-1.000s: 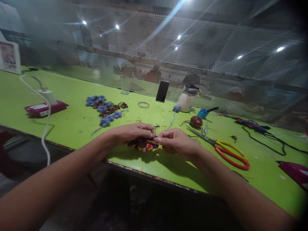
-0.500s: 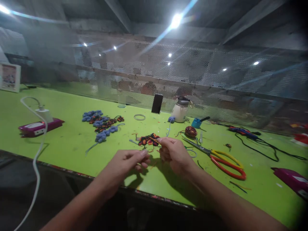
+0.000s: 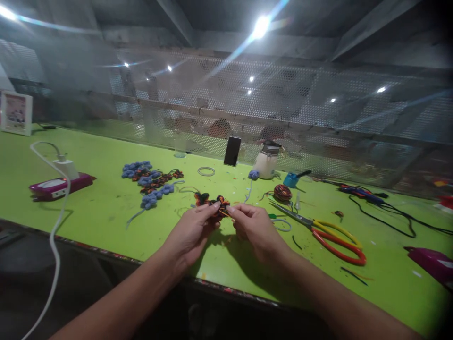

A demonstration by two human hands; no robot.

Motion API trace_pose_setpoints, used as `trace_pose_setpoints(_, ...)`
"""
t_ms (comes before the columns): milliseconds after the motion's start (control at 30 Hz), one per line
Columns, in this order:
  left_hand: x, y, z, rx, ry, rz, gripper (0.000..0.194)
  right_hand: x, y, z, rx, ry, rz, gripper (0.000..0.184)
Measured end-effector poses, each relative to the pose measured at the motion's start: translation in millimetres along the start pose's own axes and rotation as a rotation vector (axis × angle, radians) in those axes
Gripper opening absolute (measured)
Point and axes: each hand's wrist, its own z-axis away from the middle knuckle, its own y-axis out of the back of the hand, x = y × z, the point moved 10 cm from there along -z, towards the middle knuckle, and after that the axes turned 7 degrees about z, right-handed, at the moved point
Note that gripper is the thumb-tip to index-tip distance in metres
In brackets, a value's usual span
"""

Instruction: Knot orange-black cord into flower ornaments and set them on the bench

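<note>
A dark crocheted piece with orange and red petals (image 3: pixel 202 199) is held up in front of me, over the near part of the green table (image 3: pixel 116 236). My left hand (image 3: pixel 196 229) is closed on it, thumb on top. My right hand (image 3: pixel 253 224) pinches at its right edge, where an orange strand shows; what else sits between those fingertips is too small to make out. To the right, large scissors (image 3: pixel 336 241) with yellow and orange handles lie slightly open. Behind them rests a dark multicoloured yarn ball (image 3: pixel 282 192).
Blue and dark crocheted strips (image 3: pixel 152 182) lie at left, near a purple power strip (image 3: pixel 81 181) with a white cable. Toward the back stand a phone (image 3: pixel 232 151), a pale jug (image 3: pixel 266 163) and a blue pot (image 3: pixel 290 179). A perforated metal screen (image 3: pixel 212 108) borders the far edge.
My left hand has moved forward and taken hold of the crocheted piece, which is now lifted and tilted between both hands. My right hand stays nearly in place, still pinching.
</note>
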Motion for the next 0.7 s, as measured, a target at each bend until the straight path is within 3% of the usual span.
trace_pose_setpoints(333,5.8,13.9,-10.9,0.037,-0.042,-0.057,0.015,-16.7,2.8,1.3,-0.058,0.086,0.249,0.021)
trace_pose_setpoints(533,7.3,16.9,-8.5,0.082,-0.049,-0.094,0.013,-42.1,6.3,11.5,0.049,0.346,0.554,0.020)
trace_pose_setpoints(700,7.5,13.0,-8.7,0.029,-0.068,-0.097,0.015,-37.9,-19.5,18.7,-0.169,0.410,0.753,0.020)
